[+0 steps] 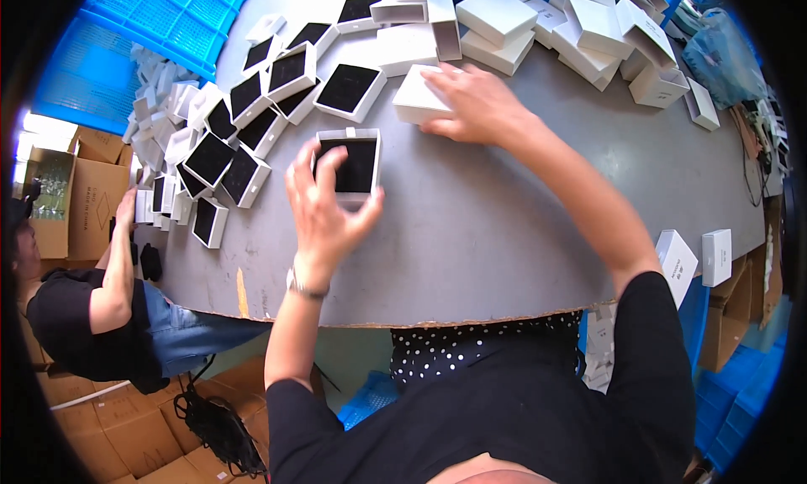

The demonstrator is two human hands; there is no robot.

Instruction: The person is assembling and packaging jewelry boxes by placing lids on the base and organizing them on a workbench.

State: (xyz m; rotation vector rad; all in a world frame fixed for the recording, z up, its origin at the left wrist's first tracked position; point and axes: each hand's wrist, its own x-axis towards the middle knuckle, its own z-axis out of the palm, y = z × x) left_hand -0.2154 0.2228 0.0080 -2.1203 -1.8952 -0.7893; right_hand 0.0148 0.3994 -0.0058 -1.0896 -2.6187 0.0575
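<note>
In front of me on the grey table is a white box tray with a black lining and a small tab on its far edge. My left hand reaches over this tray, its fingers spread and slightly blurred, the index finger over the lining and the thumb at the near right corner. Whether it presses on the tray I cannot tell. Farther to the right, my right hand grips a plain white box, with fingers along the far side and thumb on the near side.
Several black-lined white trays lie heaped at the left. White box sleeves and lids pile up at the back right. A blue crate stands at the far left. A co-worker sits at the left edge. Two white boxes lie at the right edge.
</note>
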